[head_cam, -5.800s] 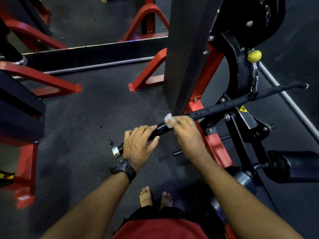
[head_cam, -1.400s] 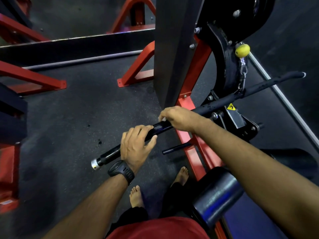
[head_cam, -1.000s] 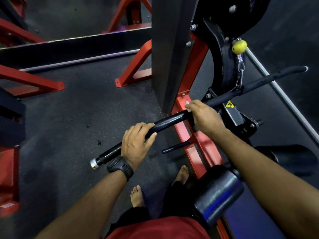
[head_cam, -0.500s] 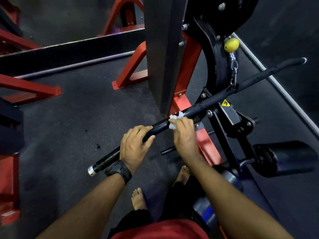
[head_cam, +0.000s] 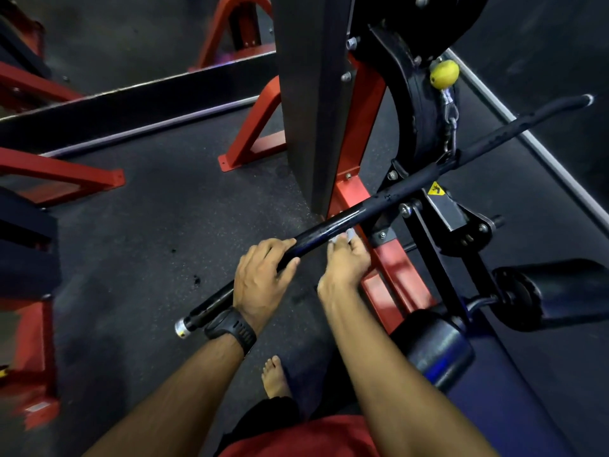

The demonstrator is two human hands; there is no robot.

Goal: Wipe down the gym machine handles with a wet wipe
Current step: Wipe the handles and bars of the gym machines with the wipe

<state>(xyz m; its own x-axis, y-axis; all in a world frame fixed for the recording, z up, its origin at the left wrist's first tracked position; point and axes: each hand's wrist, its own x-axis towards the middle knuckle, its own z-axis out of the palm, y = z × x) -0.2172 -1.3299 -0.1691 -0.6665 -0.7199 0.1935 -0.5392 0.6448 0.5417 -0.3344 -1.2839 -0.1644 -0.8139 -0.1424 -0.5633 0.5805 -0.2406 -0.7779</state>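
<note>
A long black handle bar (head_cam: 389, 202) runs diagonally from a silver end cap at lower left to a far tip at upper right. My left hand (head_cam: 263, 278), with a black watch on the wrist, grips the bar near its lower end. Just to the right, my right hand (head_cam: 346, 262) holds a small white wet wipe (head_cam: 344, 235) against the underside of the bar. Only a scrap of the wipe shows past my fingertips. The bar's surface beyond my right hand looks wet and glossy.
The bar hangs by a chain under a yellow ball (head_cam: 444, 74) on the black and red machine frame (head_cam: 359, 133). A dark upright panel (head_cam: 309, 103) stands just behind the bar. Black roller pads (head_cam: 557, 291) sit to the right. Red frame feet (head_cam: 253, 133) lie on the dark rubber floor.
My right hand has slid back down the bar toward my left hand and dropped slightly below the bar with the wipe. My left hand keeps its grip.
</note>
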